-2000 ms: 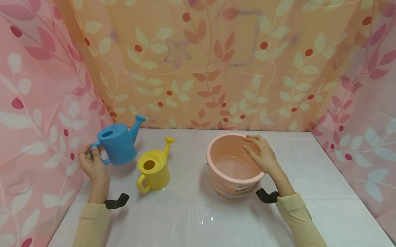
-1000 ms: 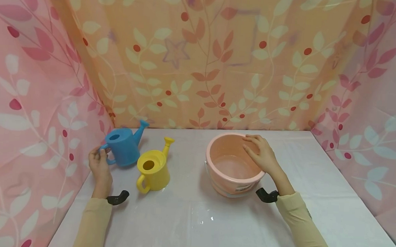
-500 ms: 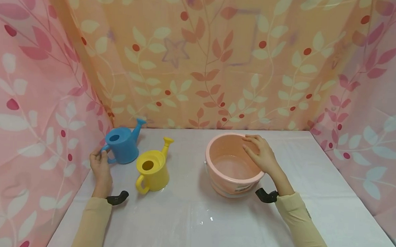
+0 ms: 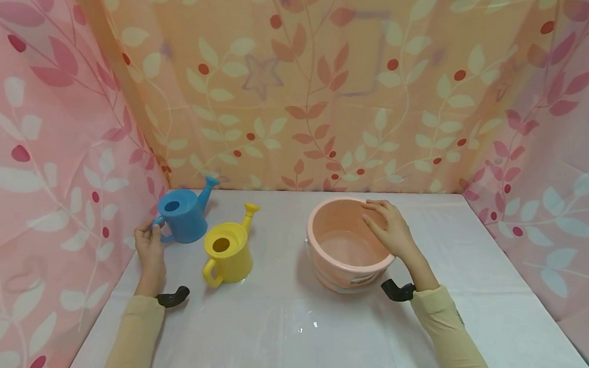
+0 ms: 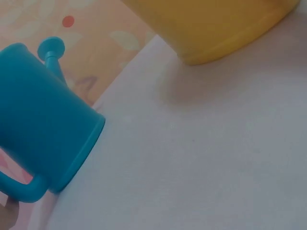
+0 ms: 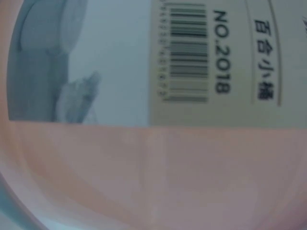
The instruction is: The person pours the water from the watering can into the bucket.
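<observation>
My left hand (image 4: 149, 250) grips the handle of a blue watering can (image 4: 186, 223) at the table's far left corner. That can stands upright on the white cloth, its spout pointing to the back right. In the left wrist view, fingers (image 5: 8, 213) show at the handle's lower end. Just right of it stands a yellow watering can (image 4: 234, 258), untouched, with its handle towards me. My right hand (image 4: 391, 229) rests over the right rim of a pink bucket (image 4: 347, 271), fingers loosely extended above its opening. A label with a barcode (image 6: 188, 52) fills much of the right wrist view.
White cloth (image 4: 266, 338) covers the table, with a few shiny spots near the middle. Flowered curtains close off the back (image 4: 299, 95) and both sides. The left curtain (image 4: 74, 194) comes close beside my left hand.
The blue watering can has come down from a raised, tilted position and moved slightly right, my left hand moving with it. My right hand, the bucket and the yellow can have stayed put.
</observation>
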